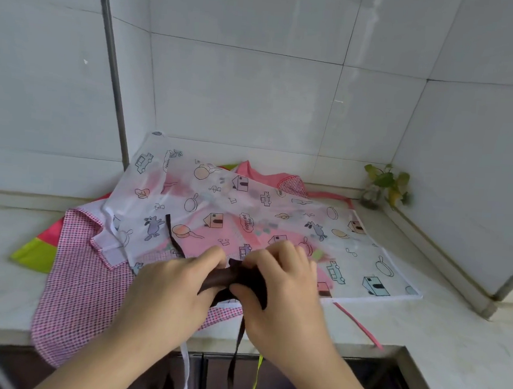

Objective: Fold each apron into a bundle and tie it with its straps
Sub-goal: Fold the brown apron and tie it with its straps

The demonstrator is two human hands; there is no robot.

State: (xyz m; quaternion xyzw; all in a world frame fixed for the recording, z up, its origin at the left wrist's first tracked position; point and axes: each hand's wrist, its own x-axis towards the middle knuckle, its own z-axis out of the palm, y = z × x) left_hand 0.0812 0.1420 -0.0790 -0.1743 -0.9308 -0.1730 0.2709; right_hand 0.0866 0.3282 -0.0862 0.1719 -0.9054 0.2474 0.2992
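Note:
A dark brown apron, rolled into a small bundle (227, 276), is held between both hands above the counter. My left hand (174, 283) grips its left end and my right hand (282, 282) grips its right end. One brown strap (172, 233) trails up over the cloth pile. Another brown strap (236, 352) hangs down past the counter edge. Beneath lie a translucent white apron with cartoon prints (248, 206) and a pink checked apron (83, 279), spread flat.
A pink apron (269, 177) and a lime-green and red cloth (36, 250) peek from under the pile. A small plant (384, 186) stands in the tiled corner. The marble counter (441, 331) edge runs in front, with dark cabinets below. Pink, white and yellow-green straps hang over the edge.

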